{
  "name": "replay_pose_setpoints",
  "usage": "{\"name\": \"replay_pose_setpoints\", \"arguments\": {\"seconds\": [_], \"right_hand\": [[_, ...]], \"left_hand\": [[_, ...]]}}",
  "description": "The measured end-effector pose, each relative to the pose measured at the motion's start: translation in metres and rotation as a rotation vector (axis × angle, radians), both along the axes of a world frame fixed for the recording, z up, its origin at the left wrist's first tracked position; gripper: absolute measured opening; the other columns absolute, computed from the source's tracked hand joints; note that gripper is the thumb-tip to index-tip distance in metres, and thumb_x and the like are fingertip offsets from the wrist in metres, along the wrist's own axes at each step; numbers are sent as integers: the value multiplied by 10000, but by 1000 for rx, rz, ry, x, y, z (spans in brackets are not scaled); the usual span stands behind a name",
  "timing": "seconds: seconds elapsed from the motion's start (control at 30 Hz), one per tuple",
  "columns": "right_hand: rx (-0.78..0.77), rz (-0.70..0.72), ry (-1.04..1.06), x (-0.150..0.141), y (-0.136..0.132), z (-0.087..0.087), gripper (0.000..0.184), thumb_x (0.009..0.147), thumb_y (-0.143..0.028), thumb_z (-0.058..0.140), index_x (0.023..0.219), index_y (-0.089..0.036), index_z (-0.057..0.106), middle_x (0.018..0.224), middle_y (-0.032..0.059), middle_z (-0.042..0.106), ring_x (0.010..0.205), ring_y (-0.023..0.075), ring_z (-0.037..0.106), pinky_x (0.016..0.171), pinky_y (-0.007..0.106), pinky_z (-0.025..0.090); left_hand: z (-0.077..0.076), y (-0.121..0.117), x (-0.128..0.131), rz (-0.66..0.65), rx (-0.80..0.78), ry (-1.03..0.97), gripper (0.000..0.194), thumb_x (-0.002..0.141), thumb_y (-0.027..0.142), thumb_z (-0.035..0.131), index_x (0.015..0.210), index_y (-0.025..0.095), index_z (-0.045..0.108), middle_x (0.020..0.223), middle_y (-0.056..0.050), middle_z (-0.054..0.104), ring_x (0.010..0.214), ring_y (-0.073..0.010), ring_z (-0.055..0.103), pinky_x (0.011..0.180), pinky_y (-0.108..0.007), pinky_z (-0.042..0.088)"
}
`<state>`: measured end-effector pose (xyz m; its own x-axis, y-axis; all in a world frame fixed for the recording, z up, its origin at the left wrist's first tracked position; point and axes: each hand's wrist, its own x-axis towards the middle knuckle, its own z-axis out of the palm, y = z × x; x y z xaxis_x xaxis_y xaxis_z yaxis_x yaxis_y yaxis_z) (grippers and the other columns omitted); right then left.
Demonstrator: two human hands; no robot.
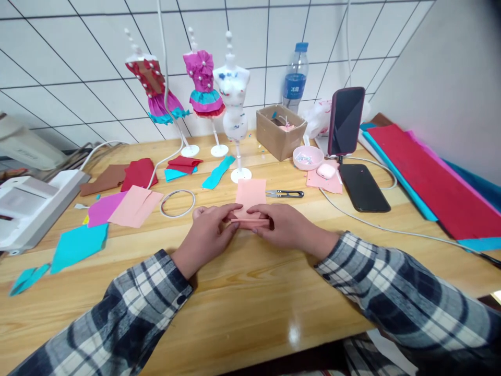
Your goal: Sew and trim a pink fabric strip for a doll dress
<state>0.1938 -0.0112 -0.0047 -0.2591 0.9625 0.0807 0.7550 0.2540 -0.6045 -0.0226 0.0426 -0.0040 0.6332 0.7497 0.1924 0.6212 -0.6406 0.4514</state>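
Both my hands pinch a strip of salmon-pink crepe paper (251, 192) at its near end, where it is folded over into a narrow band. My left hand (209, 232) grips the left end of the fold between thumb and fingers. On the right end, my right hand (285, 224) holds it the same way. The far part of the strip lies flat on the table. Just beyond my right hand lies a pair of black thread snips (285, 194). A roll of tape (177, 203) rests left of my left hand. A bare white mannequin (237, 104) stands behind the paper.
Two dressed mannequins (204, 78) stand by the tiled wall. A cardboard box (279, 136), pink bowl (307, 157), bottle (295, 78) and phones (364, 188) are at back right. Coloured paper pieces (135, 206) lie left; large folded sheets (426, 177) lie right. A white cable (391, 228) crosses the table.
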Motion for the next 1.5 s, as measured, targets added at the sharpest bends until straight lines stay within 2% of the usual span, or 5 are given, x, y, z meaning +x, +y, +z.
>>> {"name": "replay_pose_setpoints", "arguments": {"seconds": [0.47, 0.77, 0.93, 1.17, 1.5], "right_hand": [[-163, -182, -103, -10, 21, 9, 186, 857, -442, 581, 908, -290, 675, 867, -14, 736, 774, 181, 641, 567, 271, 313], [-98, -166, -23, -10, 9, 6, 354, 851, -289, 590, 1205, -273, 582, 938, 2, 734, 795, 174, 652, 648, 266, 384], [-157, -187, -27, -10, 13, 3, 302, 845, -274, 581, 1146, -291, 599, 897, -18, 727, 794, 173, 641, 638, 266, 369], [-144, -180, -4, -10, 9, 3, 250, 841, -244, 560, 1086, -260, 603, 911, -15, 732, 796, 165, 645, 648, 265, 374], [-30, -161, -47, -10, 7, 1, 249, 828, -210, 523, 1062, -230, 606, 890, 2, 707, 782, 170, 630, 647, 273, 387]], "left_hand": [[-7, 4, 3, 45, -233, -125, 412, 933, 341, 493, 1324, 217, 455, 873, -12, 696, 779, -185, 641, 772, -346, 439], [-6, 4, 1, 64, -257, -145, 404, 929, 335, 504, 1310, 209, 462, 853, -1, 682, 760, -171, 623, 768, -320, 454], [-4, 4, 0, 50, -145, -76, 388, 949, 310, 482, 1321, 200, 458, 828, 1, 664, 717, -170, 600, 765, -343, 455], [15, -24, -5, -172, 434, 132, 315, 920, 309, 537, 1198, 182, 612, 1178, -95, 669, 1088, -267, 582, 974, -423, 408], [1, -45, 3, -194, 292, 370, 499, 982, 386, 386, 1420, 158, 463, 1455, -121, 494, 1350, -302, 446, 1155, -575, 165]]}}
